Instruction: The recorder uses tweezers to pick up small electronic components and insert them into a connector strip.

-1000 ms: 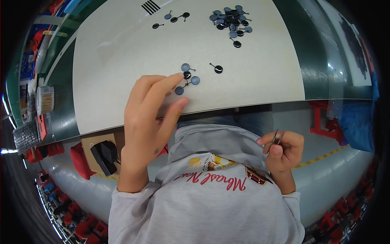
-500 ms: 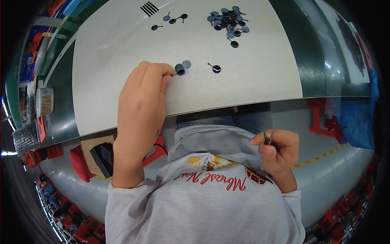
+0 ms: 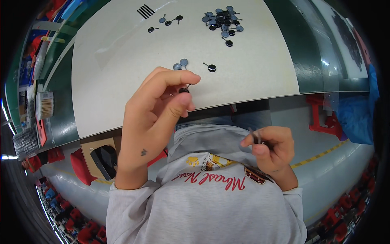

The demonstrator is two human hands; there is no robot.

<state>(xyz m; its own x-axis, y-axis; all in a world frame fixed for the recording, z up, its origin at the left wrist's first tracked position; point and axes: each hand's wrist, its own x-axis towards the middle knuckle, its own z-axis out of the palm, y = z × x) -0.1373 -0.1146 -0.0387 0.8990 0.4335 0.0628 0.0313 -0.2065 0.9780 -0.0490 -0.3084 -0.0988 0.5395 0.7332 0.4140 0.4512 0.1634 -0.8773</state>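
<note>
My left hand (image 3: 152, 99), raised over the near part of the white table mat (image 3: 118, 81), pinches a small black round disc with a thin short tail (image 3: 184, 90) between thumb and fingers. Just beyond its knuckles lie two blue-grey discs (image 3: 184, 62) of the same kind, side by side. A glossy black disc (image 3: 212, 68) with its tail rests to the right of them. My right hand (image 3: 274, 148) is held in front of my shirt, off the table, with its fingers closed on metal tweezers (image 3: 256, 136); their tips are blurred.
A pile of black and blue-grey tailed discs (image 3: 222, 21) lies at the far right of the mat. Several loose ones (image 3: 168, 22) sit at the far left beside black strips (image 3: 146, 11). A tub of cotton swabs (image 3: 44, 104) stands at the left edge.
My left hand has drawn nearer and turned, lifting a black disc away from the mat. Two blue-grey discs now show where its fingertips were. My right hand has shifted slightly left, keeping the tweezers.
</note>
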